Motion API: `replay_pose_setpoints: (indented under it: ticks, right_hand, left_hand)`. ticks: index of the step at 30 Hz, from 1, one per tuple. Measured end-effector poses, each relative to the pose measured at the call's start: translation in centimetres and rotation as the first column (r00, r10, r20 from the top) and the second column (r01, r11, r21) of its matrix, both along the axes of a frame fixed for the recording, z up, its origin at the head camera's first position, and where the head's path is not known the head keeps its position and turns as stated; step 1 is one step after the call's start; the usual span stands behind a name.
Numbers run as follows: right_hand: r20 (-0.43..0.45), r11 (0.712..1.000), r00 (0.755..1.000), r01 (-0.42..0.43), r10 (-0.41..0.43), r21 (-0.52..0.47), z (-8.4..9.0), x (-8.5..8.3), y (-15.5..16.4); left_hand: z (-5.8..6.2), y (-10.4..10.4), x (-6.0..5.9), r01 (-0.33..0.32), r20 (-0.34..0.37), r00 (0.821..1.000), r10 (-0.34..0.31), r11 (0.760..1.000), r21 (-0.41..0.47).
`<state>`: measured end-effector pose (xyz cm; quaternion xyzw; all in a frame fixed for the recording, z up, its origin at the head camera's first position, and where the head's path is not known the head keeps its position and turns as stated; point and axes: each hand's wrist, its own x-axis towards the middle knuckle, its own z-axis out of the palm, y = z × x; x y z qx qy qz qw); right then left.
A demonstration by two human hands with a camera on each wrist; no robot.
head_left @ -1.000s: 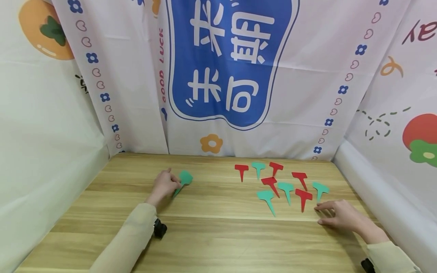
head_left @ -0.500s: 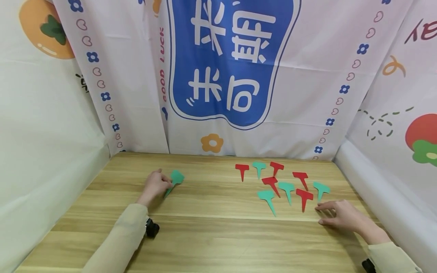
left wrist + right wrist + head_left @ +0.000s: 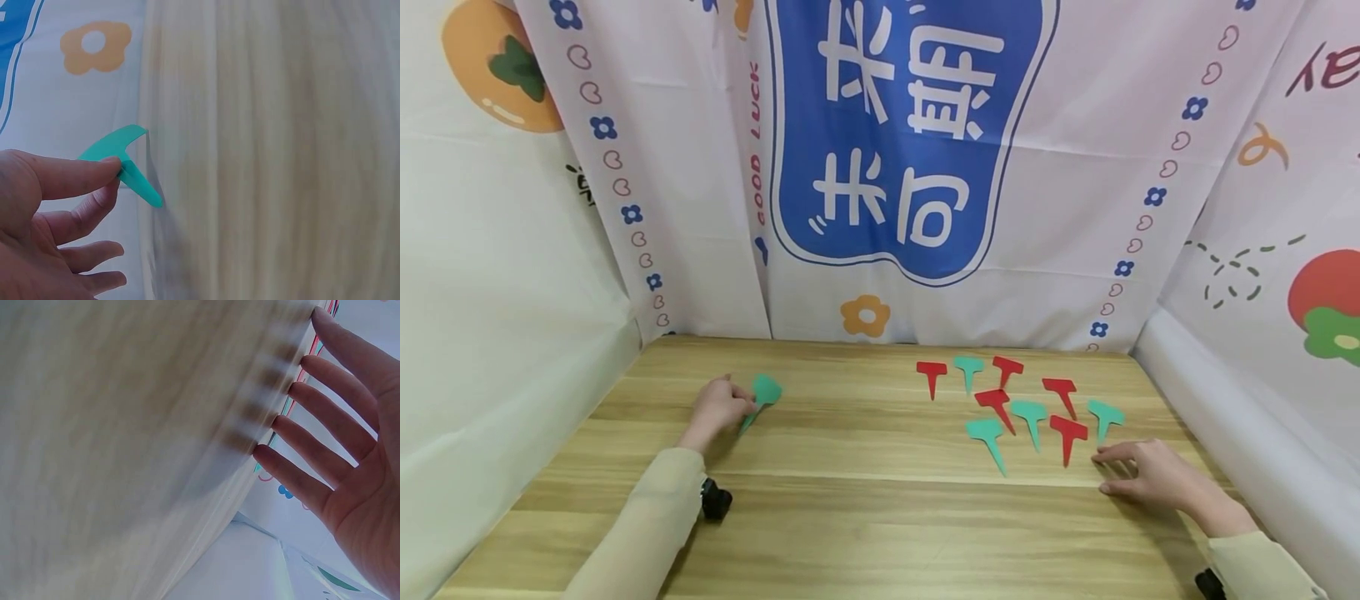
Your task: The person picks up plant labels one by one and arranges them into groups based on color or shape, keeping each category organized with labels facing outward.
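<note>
On the left side of the wooden table [image 3: 880, 533], my left hand [image 3: 717, 408] pinches a green T-shaped plant label [image 3: 767, 389] between thumb and finger. In the left wrist view, the held label [image 3: 140, 184] has its wide head away from the table and its pointed stem toward the wood, while the other fingers [image 3: 94, 256] stay loosely bent. My right hand [image 3: 1153, 477] rests at the right with its fingertips on the table and nothing in its grasp. Just beyond its fingertips lies another green plant label [image 3: 1105, 414]; the right wrist view shows its fingers [image 3: 337, 425] spread.
Several red and green T-shaped labels lie loosely at the back right, among them a red one [image 3: 1068, 433] and a green one [image 3: 985, 430]. Two red labels [image 3: 1006, 368] nearly meet there. A printed white cloth [image 3: 1052, 250] rises behind the table and along both sides.
My left hand has slid left across the table with the green plant label in its pinch. The right hand and the labels lying on the table have stayed put.
</note>
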<state>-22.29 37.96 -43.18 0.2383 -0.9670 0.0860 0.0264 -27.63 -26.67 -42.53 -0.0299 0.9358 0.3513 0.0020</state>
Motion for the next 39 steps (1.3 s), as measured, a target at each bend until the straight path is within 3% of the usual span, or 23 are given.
replay_pose_setpoints:
  ticks: [13,25,39]
  right_hand:
    - [-0.016,1.0,1.0,-0.002,0.002,0.01,-0.2,0.0,0.2]
    - [-0.046,1.0,0.999,-0.005,0.005,0.017,-0.3,0.1,0.3]
    - [-0.06,1.0,0.998,-0.018,0.019,0.02,-0.4,-0.2,0.3]
  left_hand:
    - [-0.1,-3.3,0.0,-0.028,0.06,0.998,0.03,0.999,-0.044]
    - [-0.5,-5.4,0.4,-0.092,0.044,0.994,0.096,0.992,-0.082]
    - [-0.4,-7.0,0.9,-0.14,0.089,0.986,0.141,0.99,-0.014]
